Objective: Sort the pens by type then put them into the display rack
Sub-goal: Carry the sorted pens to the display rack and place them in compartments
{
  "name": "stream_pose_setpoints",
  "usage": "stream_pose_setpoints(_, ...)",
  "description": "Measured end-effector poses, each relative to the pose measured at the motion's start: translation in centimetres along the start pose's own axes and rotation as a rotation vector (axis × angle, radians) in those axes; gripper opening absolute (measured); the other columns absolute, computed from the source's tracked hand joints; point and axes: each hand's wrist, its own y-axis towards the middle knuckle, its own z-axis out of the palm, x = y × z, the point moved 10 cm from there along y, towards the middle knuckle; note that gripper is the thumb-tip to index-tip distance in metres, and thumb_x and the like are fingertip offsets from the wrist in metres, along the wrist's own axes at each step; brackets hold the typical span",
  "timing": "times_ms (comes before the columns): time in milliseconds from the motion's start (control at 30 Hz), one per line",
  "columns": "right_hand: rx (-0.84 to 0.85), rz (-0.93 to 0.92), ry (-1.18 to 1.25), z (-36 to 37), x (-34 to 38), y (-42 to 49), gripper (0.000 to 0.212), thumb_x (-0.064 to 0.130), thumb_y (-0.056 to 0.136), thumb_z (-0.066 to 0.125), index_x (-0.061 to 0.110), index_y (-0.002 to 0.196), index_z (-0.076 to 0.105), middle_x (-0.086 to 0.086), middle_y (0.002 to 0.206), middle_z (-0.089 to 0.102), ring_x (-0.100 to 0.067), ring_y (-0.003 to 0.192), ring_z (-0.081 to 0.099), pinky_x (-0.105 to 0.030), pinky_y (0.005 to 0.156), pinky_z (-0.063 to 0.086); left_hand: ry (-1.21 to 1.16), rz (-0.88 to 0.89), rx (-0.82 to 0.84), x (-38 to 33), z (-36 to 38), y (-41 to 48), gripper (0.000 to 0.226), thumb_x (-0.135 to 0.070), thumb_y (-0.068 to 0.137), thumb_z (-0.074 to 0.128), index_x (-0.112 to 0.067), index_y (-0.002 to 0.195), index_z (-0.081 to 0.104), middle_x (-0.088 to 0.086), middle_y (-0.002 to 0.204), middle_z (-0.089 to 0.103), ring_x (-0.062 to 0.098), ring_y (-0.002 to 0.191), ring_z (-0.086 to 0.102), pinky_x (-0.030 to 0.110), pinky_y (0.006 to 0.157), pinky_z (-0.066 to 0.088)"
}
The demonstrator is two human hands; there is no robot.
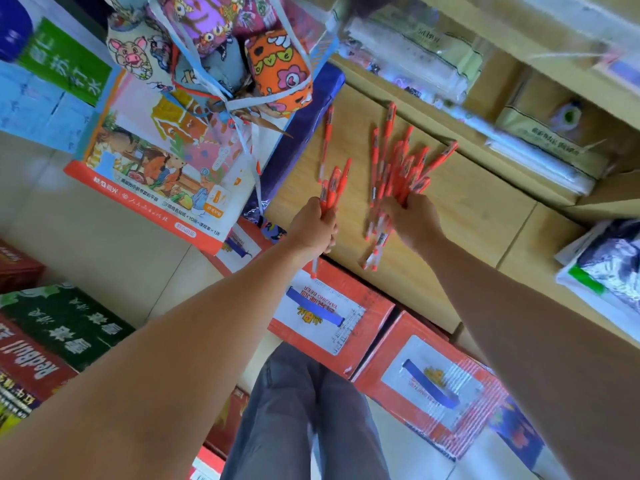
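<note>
Several red pens (398,157) lie in a loose pile on the wooden shelf top (478,206). My left hand (311,226) grips a small bunch of red pens (334,183), their tips pointing away from me. My right hand (414,218) rests on the near end of the pile, its fingers curled around several pens there. One more red pen (326,140) lies alone to the left of the pile. No display rack can be made out.
A bundle of patterned pouches (214,46) hangs above a picture-book pack (156,161) on the left. Red beer cartons (332,306) stand on the floor below the shelf. Packaged goods (540,147) fill the shelves at the back right. My legs (304,410) are below.
</note>
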Motion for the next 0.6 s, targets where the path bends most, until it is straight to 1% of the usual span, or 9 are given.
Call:
stream_pose_setpoints(67,-0.013,0.036,0.103,-1.9,-1.1,-2.2,0.042,0.049,0.075,0.051,0.01,0.079,0.066,-0.014,0.075,0.063,-0.026,0.07,0.055,-0.039,0.063,0.042,-0.006,-0.016,0.026,-1.2,1.3,-1.6,0.014,-0.017,0.102,0.038,-0.007,0.093,0.041,0.005,0.07,0.044,0.015,0.052,0.042,0.025,0.045,0.037)
stream_pose_setpoints(100,-0.019,0.046,0.139,-2.8,-1.6,-3.4,0.038,0.048,0.078,0.052,0.012,0.076,0.064,-0.016,0.075,0.064,-0.029,0.07,0.057,-0.042,0.066,0.046,-0.005,-0.023,0.039,-1.9,2.0,-2.4,0.015,-0.017,0.102,0.038,-0.01,0.089,0.041,0.004,0.07,0.044,0.015,0.051,0.042,0.025,0.044,0.037)
stream_pose_setpoints(167,-0.033,0.06,0.191,-5.0,-2.4,-6.0,0.03,0.036,0.089,0.055,0.011,0.074,0.063,-0.016,0.075,0.066,-0.032,0.071,0.06,-0.043,0.068,0.048,0.026,-0.017,0.079,-3.6,3.5,-4.4,0.02,-0.018,0.102,0.039,-0.013,0.083,0.041,0.003,0.068,0.043,0.015,0.049,0.043,0.024,0.041,0.037)
stream_pose_setpoints(233,-0.046,0.076,0.28,-7.2,-2.9,-9.0,0.026,0.025,0.092,0.054,0.015,0.07,0.062,-0.006,0.067,0.062,-0.023,0.063,0.055,-0.036,0.064,0.043,0.068,0.016,0.127,-5.4,5.2,-6.5,0.024,-0.018,0.102,0.04,-0.013,0.079,0.04,0.003,0.063,0.041,0.014,0.044,0.041,0.022,0.038,0.033)
stream_pose_setpoints(300,-0.055,0.08,0.377,-9.3,-3.3,-12.0,0.027,0.018,0.094,0.053,0.018,0.068,0.06,-0.001,0.064,0.058,-0.015,0.058,0.051,-0.027,0.059,0.039,0.099,0.044,0.196,-7.1,7.2,-8.9,0.026,-0.019,0.102,0.041,-0.013,0.077,0.039,0.003,0.059,0.039,0.013,0.038,0.039,0.021,0.037,0.031)
stream_pose_setpoints(367,-0.09,0.103,0.493,-11.7,-3.8,-15.3,0.024,0.015,0.095,0.051,0.014,0.072,0.059,-0.001,0.066,0.057,-0.008,0.051,0.051,-0.02,0.049,0.038,0.13,0.064,0.28,-8.6,9.3,-11.6,0.025,-0.021,0.102,0.042,-0.013,0.078,0.041,0.003,0.059,0.038,0.013,0.037,0.038,0.022,0.037,0.032)
stream_pose_setpoints(433,-0.132,0.117,0.619,-14.3,-4.2,-18.9,0.018,0.011,0.097,0.05,0.007,0.082,0.059,-0.004,0.068,0.056,-0.003,0.045,0.05,-0.013,0.04,0.036,0.165,0.086,0.352,-10.4,11.3,-14.8,0.023,-0.024,0.102,0.042,-0.013,0.082,0.043,0.001,0.058,0.038,0.012,0.036,0.037,0.022,0.036,0.032)
stream_pose_setpoints(500,-0.181,0.114,0.689,-16.6,-4.8,-22.4,0.015,0.009,0.097,0.051,0.006,0.084,0.058,-0.006,0.067,0.056,-0.004,0.043,0.047,-0.011,0.037,0.034,0.216,0.126,0.408,-12.1,13.1,-18.0,0.023,-0.026,0.102,0.043,-0.011,0.084,0.044,0.0,0.057,0.038,0.012,0.036,0.038,0.022,0.037,0.032)
stream_pose_setpoints(600,-0.26,0.112,0.759,-19.5,-7.0,-27.3,0.017,0.009,0.096,0.052,0.006,0.08,0.055,-0.01,0.067,0.055,0.001,0.031,0.04,-0.012,0.034,0.03,0.284,0.176,0.458,-14.1,15.8,-22.4,0.021,-0.025,0.1,0.047,-0.009,0.086,0.049,0.002,0.057,0.041,0.015,0.036,0.039,0.023,0.038,0.033)
